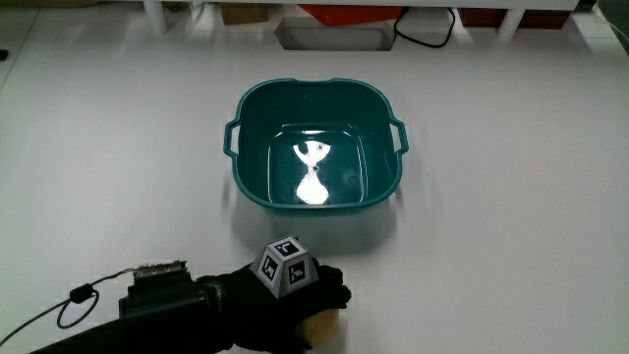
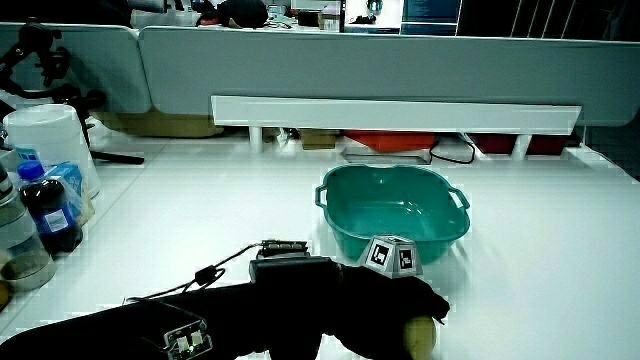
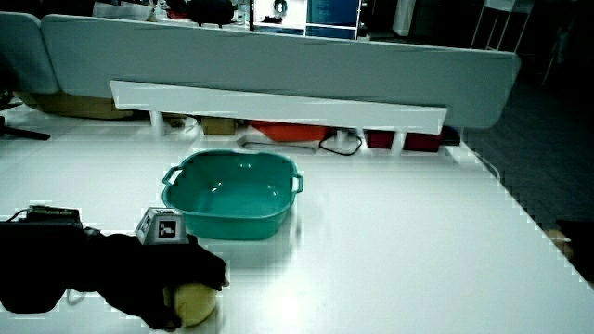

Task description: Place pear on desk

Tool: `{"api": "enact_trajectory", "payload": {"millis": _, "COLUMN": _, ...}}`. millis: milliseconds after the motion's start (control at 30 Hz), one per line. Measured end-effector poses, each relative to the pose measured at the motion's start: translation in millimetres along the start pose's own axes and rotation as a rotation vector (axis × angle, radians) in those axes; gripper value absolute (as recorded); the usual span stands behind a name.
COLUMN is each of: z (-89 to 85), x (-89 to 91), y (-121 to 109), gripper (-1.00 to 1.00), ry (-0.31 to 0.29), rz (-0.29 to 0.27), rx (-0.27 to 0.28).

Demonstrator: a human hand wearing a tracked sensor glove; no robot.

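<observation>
- Main view: your black-gloved hand (image 1: 295, 305), with the small patterned cube (image 1: 286, 266) on its back, is low over the white desk (image 1: 511, 226), nearer to you than the teal plastic basin with two side handles (image 1: 316, 147). The rounded pale-yellow pear (image 1: 321, 326) shows only as a sliver under the curled fingers (image 1: 334, 293), which are closed around it. The basin holds no fruit, only a bright glare on its floor. From here you cannot tell whether the pear touches the desk.
- Side view: the pear (image 2: 421, 335) sits beneath the fingertips, on the side of the palm away from the forearm (image 2: 150, 320). The hand (image 2: 385, 310) covers it from above, so the fruit lies under the fingers rather than in front of them. It is apart from the basin (image 2: 393, 212), with bare desk between.
- Side view: the pear (image 3: 192, 303) is clearest here, cupped under the hand (image 3: 158, 278), with its lower surface at or very near desk level. Contact is not certain. Its long axis cannot be read, since only a rounded part shows.
- Judgement: the move ahead turns on the vertical relation. The pear hangs below the fingers with the desk directly beneath, so you need only settle it onto the surface, open the fingers upward and lift clear. A rounded fruit may roll on release, so check it is at rest before you withdraw.
</observation>
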Motion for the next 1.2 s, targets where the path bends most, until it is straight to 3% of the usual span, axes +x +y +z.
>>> {"api": "enact_trajectory", "payload": {"millis": 133, "z": -3.6, "x": -1.3, "y": 0.0, "gripper": -0.48, "ry": -0.004, "rz": 0.012, "rx": -0.01}}
{"api": "enact_trajectory", "payload": {"millis": 200, "z": -5.6, "x": -1.4, "y": -0.2, "gripper": -0.57, "ry": -0.008, "rz": 0.011, "rx": -0.047}}
{"api": "enact_trajectory", "payload": {"millis": 300, "z": -12.1, "x": 1.0, "y": -1.8, "gripper": -0.71, "ry": 0.032, "rz": 0.018, "rx": -0.098}}
{"api": "enact_trajectory", "payload": {"millis": 367, "z": -17.3, "x": -1.3, "y": -1.6, "gripper": -0.81, "ry": 0.008, "rz": 0.011, "rx": -0.118}}
{"api": "enact_trajectory", "payload": {"millis": 500, "z": -15.6, "x": -1.5, "y": -7.3, "gripper": -1.0, "ry": 0.007, "rz": -0.01, "rx": -0.104}}
{"api": "enact_trajectory", "payload": {"millis": 567, "z": -13.6, "x": 0.7, "y": -11.2, "gripper": -1.0, "ry": 0.009, "rz": 0.003, "rx": -0.108}}
{"api": "enact_trajectory", "payload": {"millis": 600, "z": -13.0, "x": 1.0, "y": -13.2, "gripper": -1.0, "ry": 0.02, "rz": -0.01, "rx": -0.083}}
{"api": "enact_trajectory", "payload": {"millis": 767, "z": -15.5, "x": -7.6, "y": -23.4, "gripper": -1.0, "ry": -0.034, "rz": -0.003, "rx": -0.089}}
{"api": "enact_trajectory", "payload": {"millis": 800, "z": -16.0, "x": -11.3, "y": -25.4, "gripper": -1.0, "ry": -0.021, "rz": -0.025, "rx": -0.055}}
{"api": "enact_trajectory", "payload": {"millis": 833, "z": -15.7, "x": -15.1, "y": -28.2, "gripper": -1.0, "ry": -0.03, "rz": -0.003, "rx": -0.095}}
{"api": "enact_trajectory", "payload": {"millis": 933, "z": -12.0, "x": -26.2, "y": -44.1, "gripper": -1.0, "ry": -0.101, "rz": 0.082, "rx": -0.103}}
{"api": "enact_trajectory", "payload": {"millis": 967, "z": -6.4, "x": -25.7, "y": -51.3, "gripper": -1.0, "ry": -0.038, "rz": 0.021, "rx": -0.011}}
{"api": "enact_trajectory", "payload": {"millis": 1000, "z": -4.2, "x": -28.1, "y": -57.7, "gripper": -1.0, "ry": -0.087, "rz": 0.071, "rx": -0.064}}
{"api": "enact_trajectory", "payload": {"millis": 1033, "z": -2.5, "x": -31.0, "y": -62.4, "gripper": -1.0, "ry": -0.069, "rz": 0.021, "rx": -0.003}}
{"api": "enact_trajectory", "payload": {"millis": 1067, "z": -1.4, "x": -33.7, "y": -67.7, "gripper": -1.0, "ry": -0.057, "rz": 0.028, "rx": 0.027}}
{"api": "enact_trajectory", "payload": {"millis": 1133, "z": -1.0, "x": -42.7, "y": -78.0, "gripper": -1.0, "ry": -0.077, "rz": 0.042, "rx": 0.044}}
{"api": "enact_trajectory", "payload": {"millis": 1167, "z": 6.8, "x": -40.5, "y": -86.6, "gripper": -1.0, "ry": -0.079, "rz": 0.019, "rx": 0.044}}
{"api": "enact_trajectory", "payload": {"millis": 1200, "z": 6.4, "x": -45.4, "y": -92.4, "gripper": -1.0, "ry": -0.106, "rz": 0.054, "rx": 0.062}}
